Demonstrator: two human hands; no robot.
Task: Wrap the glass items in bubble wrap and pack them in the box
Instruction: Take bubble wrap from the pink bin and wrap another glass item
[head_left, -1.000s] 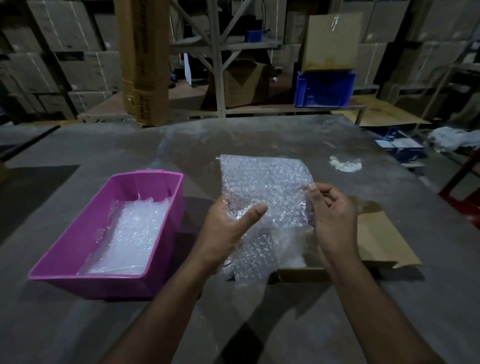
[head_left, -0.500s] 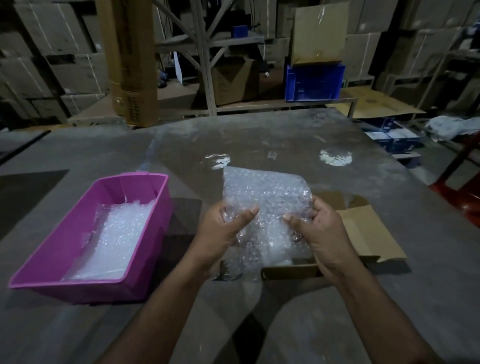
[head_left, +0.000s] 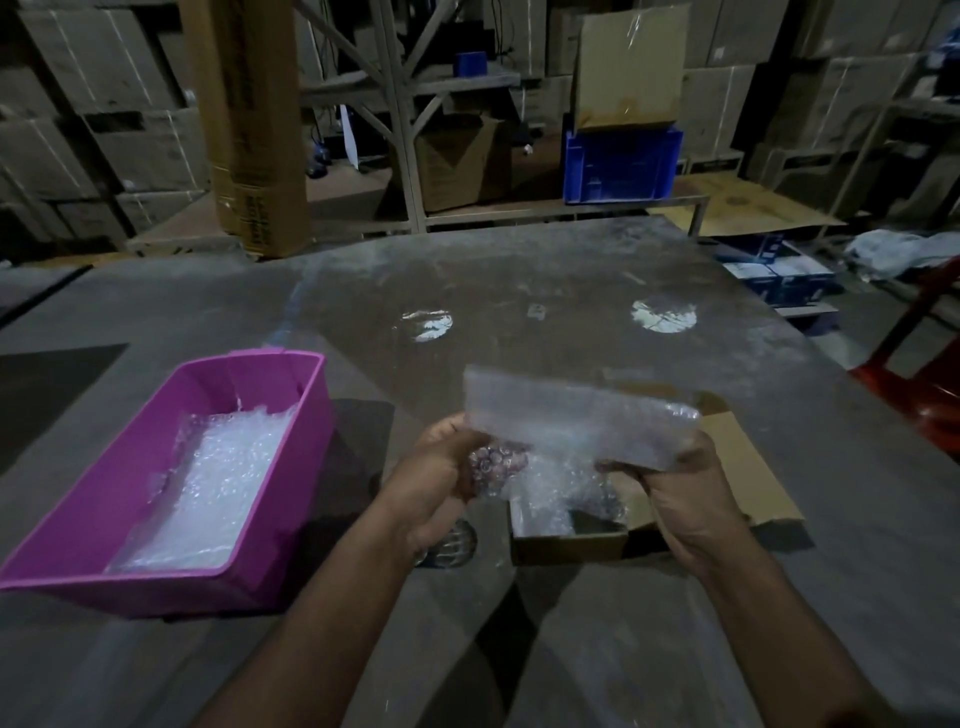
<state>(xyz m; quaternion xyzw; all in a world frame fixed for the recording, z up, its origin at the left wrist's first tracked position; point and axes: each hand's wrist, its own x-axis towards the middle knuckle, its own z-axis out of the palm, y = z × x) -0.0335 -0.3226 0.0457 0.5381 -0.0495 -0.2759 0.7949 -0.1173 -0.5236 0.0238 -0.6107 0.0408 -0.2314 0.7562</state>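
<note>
The bubble wrap sheet (head_left: 576, 415), held upright between both hands half a second ago, is now tipped over and lies blurred and nearly flat, stretched across from 9 to 3 o'clock above the open cardboard box (head_left: 571, 540). The left hand (head_left: 441, 478) curls its grip around the sheet's near-left end, where a patterned, rounded glass item (head_left: 496, 462) shows through the plastic just beside the fingertips. The right hand (head_left: 685, 499) pinches the opposite end of the sheet at 3 o'clock, thumb and fingers closed on the film.

The long axis of the wrap runs left to right between the two grips, and the glass sits at the left end, so the left hand is plainly the nearer one; the free length extends toward the right hand. The next turn of the wrap likely depends on the right hand carrying that loose length over toward 9 o'clock.

The box rests on the grey surface (head_left: 519, 322) directly beneath the hands, with more wrap visible inside it. At 9 o'clock stands a pink tub (head_left: 291, 447) holding further bubble wrap. Whether the glass is fully covered cannot be told.
</note>
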